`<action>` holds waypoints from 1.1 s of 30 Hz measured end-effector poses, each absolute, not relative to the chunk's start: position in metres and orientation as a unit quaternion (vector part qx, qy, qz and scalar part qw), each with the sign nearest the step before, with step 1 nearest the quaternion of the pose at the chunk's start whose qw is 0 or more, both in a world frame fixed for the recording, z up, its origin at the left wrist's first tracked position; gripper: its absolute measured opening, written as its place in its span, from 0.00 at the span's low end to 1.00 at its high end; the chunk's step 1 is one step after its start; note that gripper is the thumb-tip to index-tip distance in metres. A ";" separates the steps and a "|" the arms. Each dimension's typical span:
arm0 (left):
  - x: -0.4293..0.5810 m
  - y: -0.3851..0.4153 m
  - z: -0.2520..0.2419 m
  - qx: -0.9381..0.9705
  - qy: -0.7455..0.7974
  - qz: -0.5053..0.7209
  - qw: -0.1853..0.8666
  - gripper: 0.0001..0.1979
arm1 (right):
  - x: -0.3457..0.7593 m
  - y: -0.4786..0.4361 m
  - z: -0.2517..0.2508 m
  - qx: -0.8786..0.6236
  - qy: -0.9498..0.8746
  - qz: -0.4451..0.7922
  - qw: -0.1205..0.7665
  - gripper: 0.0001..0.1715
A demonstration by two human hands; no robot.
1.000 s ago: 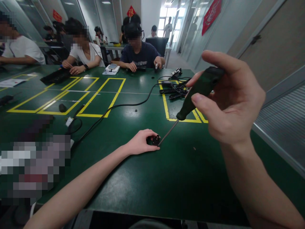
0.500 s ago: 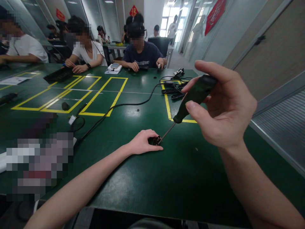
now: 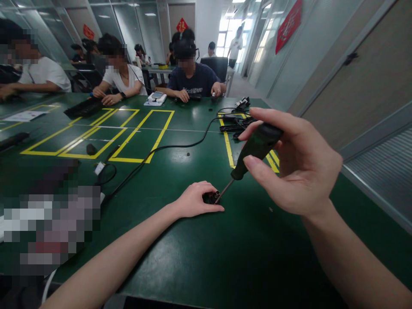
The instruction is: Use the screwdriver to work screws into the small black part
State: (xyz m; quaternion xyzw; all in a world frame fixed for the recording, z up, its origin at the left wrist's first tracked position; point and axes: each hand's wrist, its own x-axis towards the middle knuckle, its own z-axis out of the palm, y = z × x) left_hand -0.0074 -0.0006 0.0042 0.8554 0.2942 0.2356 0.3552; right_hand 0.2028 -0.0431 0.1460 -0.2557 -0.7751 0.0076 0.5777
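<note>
A screwdriver (image 3: 255,148) with a thick dark handle slants down to the left, gripped between the fingers and thumb of my right hand (image 3: 299,165). Its thin shaft reaches a small dark part (image 3: 213,197) with a round, tube-like top. That part sits between the thumb and curled fingers of my left hand (image 3: 198,199), which rests on the green table (image 3: 180,257). The fingers partly cover the part, so its full shape is hidden. Where exactly the tip touches it is too small to tell.
A black cable (image 3: 180,145) crosses the table. Dark cable pieces (image 3: 236,122) lie inside yellow tape (image 3: 229,148) at the far right. A small dark block (image 3: 91,149) stands at left. Across the table, people sit working, one in a dark shirt (image 3: 193,81).
The view has tilted up slightly, so the scene sits lower. My right hand and the screwdriver have shifted a little left and down; the left hand keeps its hold.
</note>
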 end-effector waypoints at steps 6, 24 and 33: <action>-0.007 -0.001 0.004 0.858 0.294 0.237 0.348 0.18 | 0.201 -0.043 0.149 -0.248 -0.782 -0.024 0.572 0.41; -0.007 -0.001 0.004 0.860 0.290 0.236 0.347 0.17 | 0.201 -0.048 0.153 -0.273 -0.776 0.018 0.569 0.39; -0.007 0.000 0.003 0.861 0.287 0.237 0.347 0.16 | 0.203 -0.047 0.152 -0.286 -0.768 0.005 0.573 0.34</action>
